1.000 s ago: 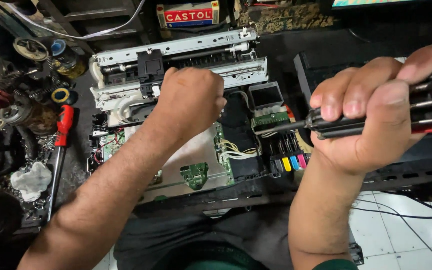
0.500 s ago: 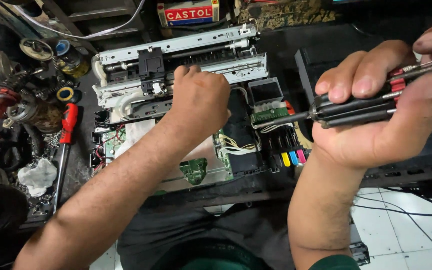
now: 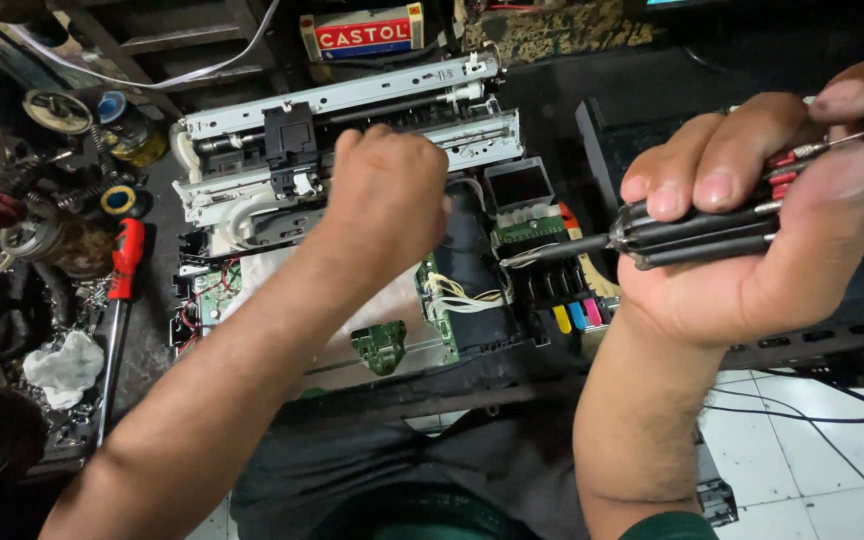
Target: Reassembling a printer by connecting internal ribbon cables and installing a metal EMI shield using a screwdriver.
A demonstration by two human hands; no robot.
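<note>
Far left, a red-handled screwdriver [image 3: 122, 290] lies among clutter on the desk [image 3: 157, 330], leaving little open room. The left hand [image 3: 387, 205] is fisted on the opened printer [image 3: 352, 230] at centre; what its grip holds cannot be told. The right hand [image 3: 752, 230] clasps a bundle of screwdrivers [image 3: 712, 225], raised beside the printer's right edge near the ink cartridges [image 3: 577, 315].

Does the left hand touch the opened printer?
Touching. The head view shows the left hand closed and pressing down on the opened printer, with no gap between them.

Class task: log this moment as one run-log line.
left hand: fist on printer | right hand: grips screwdrivers
</note>
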